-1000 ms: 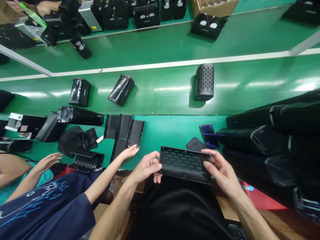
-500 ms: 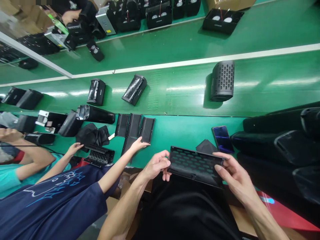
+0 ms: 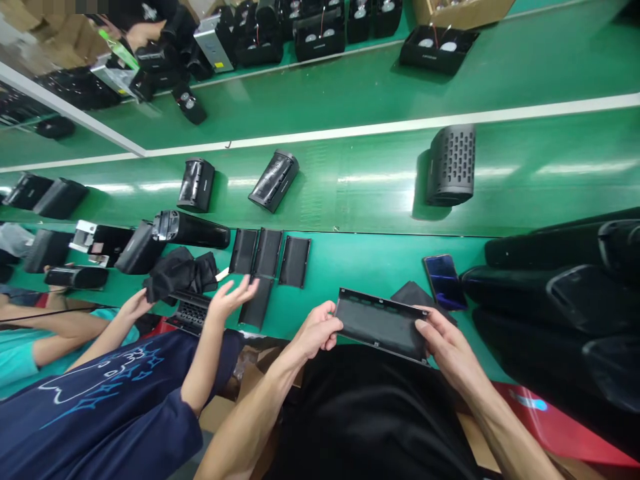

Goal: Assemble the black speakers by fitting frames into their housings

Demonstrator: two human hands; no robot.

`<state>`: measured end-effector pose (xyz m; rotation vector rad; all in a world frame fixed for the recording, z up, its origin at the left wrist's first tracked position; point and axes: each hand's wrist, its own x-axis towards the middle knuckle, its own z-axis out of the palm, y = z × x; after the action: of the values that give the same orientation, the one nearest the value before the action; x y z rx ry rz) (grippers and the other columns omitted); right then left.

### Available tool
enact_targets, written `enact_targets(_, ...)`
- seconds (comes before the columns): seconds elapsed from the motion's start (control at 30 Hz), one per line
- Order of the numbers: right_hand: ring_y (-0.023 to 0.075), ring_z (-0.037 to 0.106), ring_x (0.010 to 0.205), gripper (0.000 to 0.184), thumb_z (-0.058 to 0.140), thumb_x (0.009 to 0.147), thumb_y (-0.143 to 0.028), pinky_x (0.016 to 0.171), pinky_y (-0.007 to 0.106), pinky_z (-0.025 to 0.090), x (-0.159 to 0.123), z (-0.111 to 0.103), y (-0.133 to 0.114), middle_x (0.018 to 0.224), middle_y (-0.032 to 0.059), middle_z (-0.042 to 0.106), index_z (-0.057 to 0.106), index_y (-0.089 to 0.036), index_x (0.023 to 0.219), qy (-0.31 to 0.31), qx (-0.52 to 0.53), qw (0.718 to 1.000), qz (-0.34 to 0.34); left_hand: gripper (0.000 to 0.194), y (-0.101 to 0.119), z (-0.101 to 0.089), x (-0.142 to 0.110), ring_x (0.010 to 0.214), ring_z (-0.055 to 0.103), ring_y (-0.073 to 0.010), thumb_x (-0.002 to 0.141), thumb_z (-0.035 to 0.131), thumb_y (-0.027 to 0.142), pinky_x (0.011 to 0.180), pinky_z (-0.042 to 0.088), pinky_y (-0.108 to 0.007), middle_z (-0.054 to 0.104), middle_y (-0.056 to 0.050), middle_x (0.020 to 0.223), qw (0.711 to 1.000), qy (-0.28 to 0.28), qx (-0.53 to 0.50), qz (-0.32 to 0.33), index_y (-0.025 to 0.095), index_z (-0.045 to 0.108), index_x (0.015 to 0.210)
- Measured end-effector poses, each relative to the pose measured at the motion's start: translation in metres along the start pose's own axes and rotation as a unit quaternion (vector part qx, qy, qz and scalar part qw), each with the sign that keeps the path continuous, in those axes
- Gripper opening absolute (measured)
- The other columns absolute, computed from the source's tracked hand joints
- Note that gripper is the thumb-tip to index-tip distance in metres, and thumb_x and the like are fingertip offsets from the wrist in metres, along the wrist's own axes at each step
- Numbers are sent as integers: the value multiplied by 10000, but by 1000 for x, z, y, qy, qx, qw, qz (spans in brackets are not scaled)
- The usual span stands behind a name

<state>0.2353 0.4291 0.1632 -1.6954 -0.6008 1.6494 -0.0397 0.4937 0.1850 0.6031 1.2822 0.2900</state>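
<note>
Green workbench (image 3: 370,257); black speaker grille panel (image 3: 383,328) above lap, left hand (image 3: 316,331) gripping one end, right hand (image 3: 447,339) pinching other.

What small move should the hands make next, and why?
Perhaps straighten the black panel slightly: the left hand and right hand grip opposite ends, and its right end sits lower in the picture than its left.

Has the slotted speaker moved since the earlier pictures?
Yes, to the right: against the phone, the slotted speaker went from slightly left to slightly right.
</note>
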Motion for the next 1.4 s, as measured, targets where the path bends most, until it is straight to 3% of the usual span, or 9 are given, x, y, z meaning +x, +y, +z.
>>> enact_targets(0.2,117,420,451,415,772,791,-587,416,240,366,2,11,-7,592,-56,518,689,-223,973,4,76,996,42,426,3,0,2,290,396,-67,789,704,549,320,163,-159,446,116,459,997,6,-81,-13,243,408,815)
enact_targets(0.4,98,440,423,428,851,742,-561,406,228,411,-4,19,-21,571,-70,503,657,-218,908,10,131,990,41,482,0,5,3,445,568,-108,861,698,642,429,375,-187,573,56,556,981,8,-166,104,199,518,926)
enact_targets(0.6,128,527,472,399,826,783,-543,460,264,486,-10,45,-27,635,-32,588,666,-223,962,0,175,985,3,668,-18,27,18,923,709,-186,755,842,625,782,581,-294,741,-47,1082,935,8,-293,200,223,581,1220)
enact_targets(0.67,140,566,500,407,832,786,-540,494,282,515,-12,57,-24,695,-8,647,661,-225,978,-6,189,982,3,764,-23,35,25,1114,690,-247,729,799,736,919,573,-349,726,-91,1237,925,3,-326,194,225,605,1263)
enact_targets(0.77,187,650,584,453,857,769,-547,553,320,560,-13,71,-14,758,23,706,653,-232,1022,-26,192,981,9,968,-26,41,33,1251,648,-361,681,663,911,1050,522,-451,722,-191,1274,919,-49,-359,156,139,657,1265)
enact_targets(0.93,276,751,734,560,823,792,-620,666,394,613,-7,77,-2,826,64,766,633,-245,1162,-81,113,990,8,1173,-24,35,34,1182,688,-403,625,491,1028,1074,497,-515,724,-258,1255,903,-108,-395,128,75,690,1281)
enact_targets(1.1,308,758,983,574,793,835,-601,803,420,633,9,56,-13,1224,123,734,639,-269,1279,-154,-16,988,-7,1160,-24,22,33,1152,701,-374,655,466,1023,1065,505,-482,752,-247,1177,892,-63,-429,128,52,705,1243)
enact_targets(1.27,335,710,1146,558,771,850,-597,901,448,619,38,39,-38,1348,164,686,641,-268,1281,-125,-101,986,-42,1169,-24,7,32,1049,735,-384,713,355,1026,1009,528,-530,771,-243,1078,877,-72,-464,100,42,693,1246)
enact_targets(1.4,327,675,1202,537,768,856,-585,955,435,594,52,54,-63,1313,141,703,659,-267,1274,-112,-166,976,-81,1117,-23,1,32,994,746,-373,759,344,1000,969,545,-531,776,-230,1051,870,-73,-479,88,59,697,1245)
